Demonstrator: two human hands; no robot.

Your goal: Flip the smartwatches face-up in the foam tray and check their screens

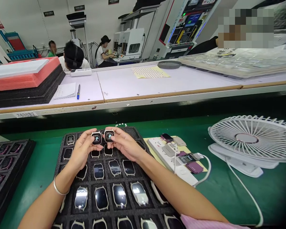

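Note:
My left hand (pixel 84 148) grips a smartwatch (pixel 96 138) without a strap, its pale case between thumb and fingers and its screen lit. Beside it, my right hand (pixel 124 143) pinches a second smartwatch (pixel 109 135), also pale with a lit screen. The two watches are held upright side by side, faces towards me. Below both hands lies a black foam tray (pixel 90 184) whose compartments hold several more pale watch cases, mostly with dark screens. A lit watch (pixel 71 139) sits in the tray's far left compartment. My forearms cover some compartments.
A second tray (pixel 26 149) with purple-rimmed watches lies at left. At right are a white power strip (pixel 166 159) with chargers and watches, and a white fan (pixel 248 138) with its cable. Foam sheets (pixel 30 79) lie on the raised shelf (pixel 124 86). People sit beyond.

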